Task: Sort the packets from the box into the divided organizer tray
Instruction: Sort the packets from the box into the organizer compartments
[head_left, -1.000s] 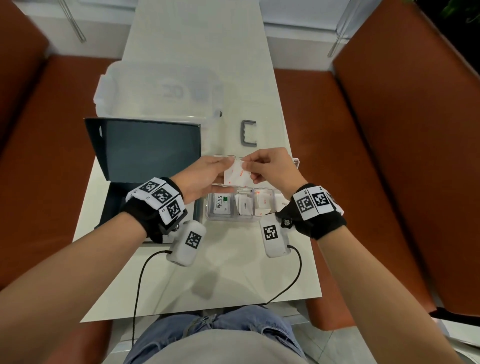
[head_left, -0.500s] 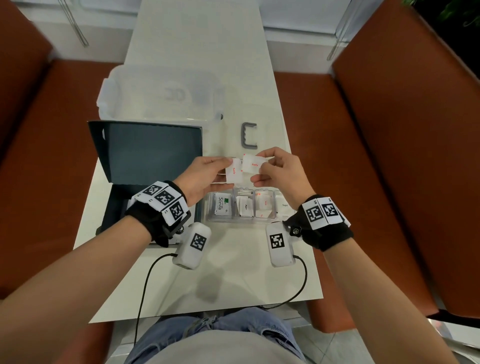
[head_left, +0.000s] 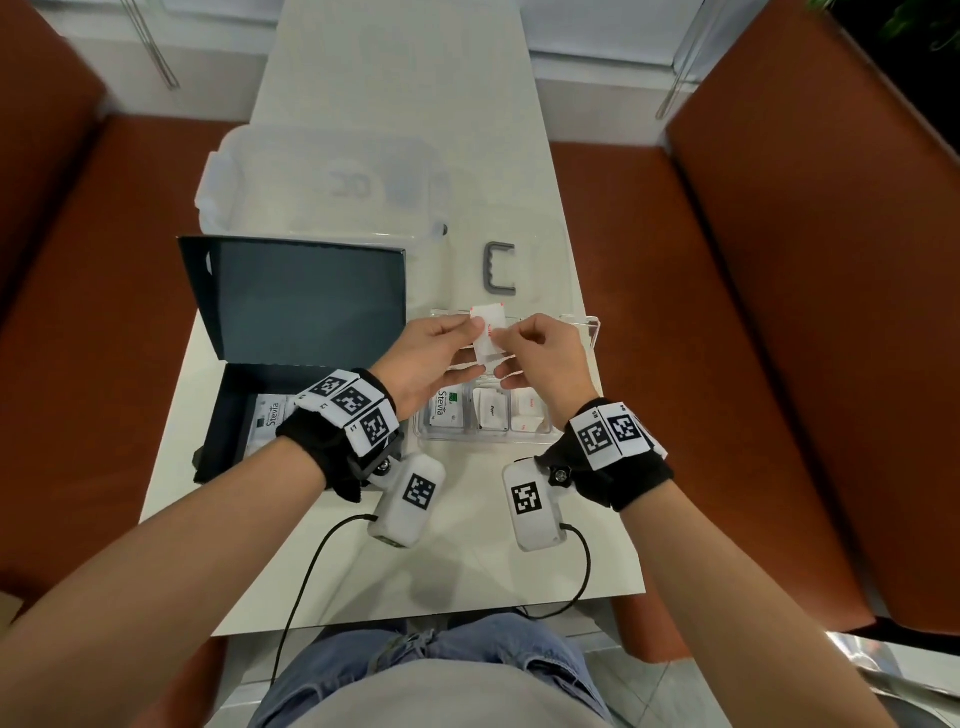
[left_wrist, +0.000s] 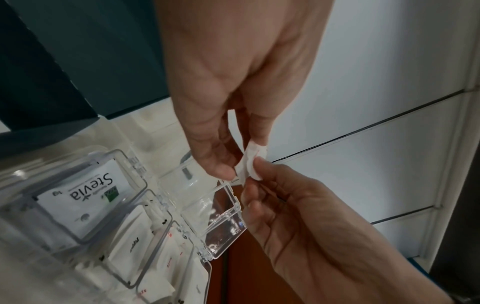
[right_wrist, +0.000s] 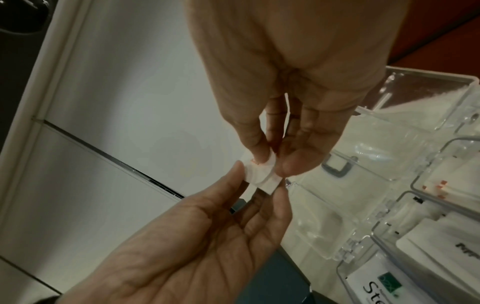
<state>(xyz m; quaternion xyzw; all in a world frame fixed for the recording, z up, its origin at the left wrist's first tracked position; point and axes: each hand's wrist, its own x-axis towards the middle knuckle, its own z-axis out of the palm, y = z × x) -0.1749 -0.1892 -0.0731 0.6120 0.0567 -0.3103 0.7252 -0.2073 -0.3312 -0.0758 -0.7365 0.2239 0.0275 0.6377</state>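
- Both hands meet over the clear plastic organizer tray (head_left: 485, 435): left hand (head_left: 434, 358) and right hand (head_left: 545, 364) each pinch thin white paper packets (head_left: 488, 332) with red print, thumb against fingertips.
- Tray's glossy, hard, split into small cells; a Stevia packet (head_left: 447, 409) lies flat in the left one, its hinged lid (head_left: 582, 325) open behind the hands.
- Dark box (head_left: 291, 332) sits left, matte lid up, more Stevia inside.
- Grey U-shaped handle (head_left: 498, 270) and frosted plastic bin (head_left: 322, 192) lie further back on the white table (head_left: 467, 561).

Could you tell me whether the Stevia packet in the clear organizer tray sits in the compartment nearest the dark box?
Yes, the Stevia packet lies in the organizer tray's end compartment beside the dark box.
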